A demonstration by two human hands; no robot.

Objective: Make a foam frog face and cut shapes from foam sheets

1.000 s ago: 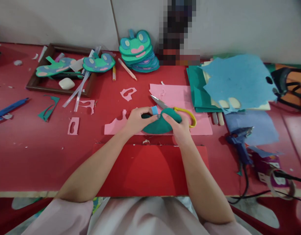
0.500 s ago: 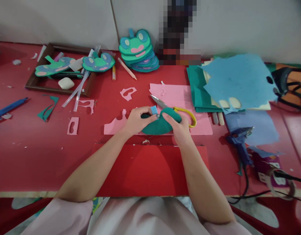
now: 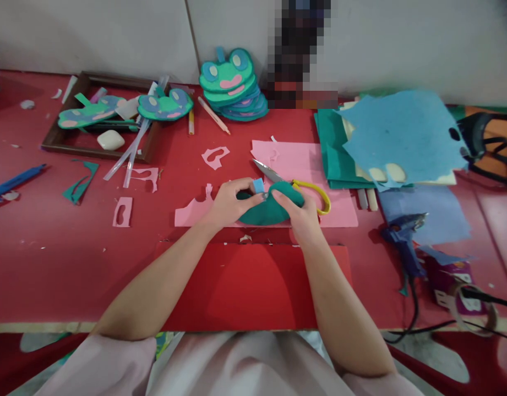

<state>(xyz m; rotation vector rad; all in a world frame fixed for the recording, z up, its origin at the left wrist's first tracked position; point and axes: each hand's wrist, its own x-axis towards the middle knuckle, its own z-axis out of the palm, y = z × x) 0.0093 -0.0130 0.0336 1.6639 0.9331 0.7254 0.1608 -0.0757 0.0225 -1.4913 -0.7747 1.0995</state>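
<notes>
We see a teal felt piece (image 3: 266, 213) with a smooth, curved lower edge and a rounded lobe at its upper right; a light blue tab (image 3: 259, 186) shows at its upper edge, near the left fingers. We find the piece directly between the two hands, over the pink sheet (image 3: 339, 212); whether it touches the sheet we cannot tell. The left hand (image 3: 232, 202) grasps its left end, thumb laid across the near face, while the right hand (image 3: 301, 212) pinches the right lobe, thumb on top. Just beyond the piece we note scissors (image 3: 267, 169), blades pointing up and to the left, the yellow handle partly hidden behind the right hand. On the near side, a red board (image 3: 253, 286) lies between the forearms and reaches about to the near edge of the desk (image 3: 50, 275). To the left, a broad stretch of desk runs from the left forearm to the blue pen (image 3: 17, 180); to the right, we mark a narrower strip between the right forearm and the blue glue gun (image 3: 405, 247). Farther back, a brown frame (image 3: 104, 153) and a stack of frog-faced pieces (image 3: 232, 82) stand well apart from the hands.
</notes>
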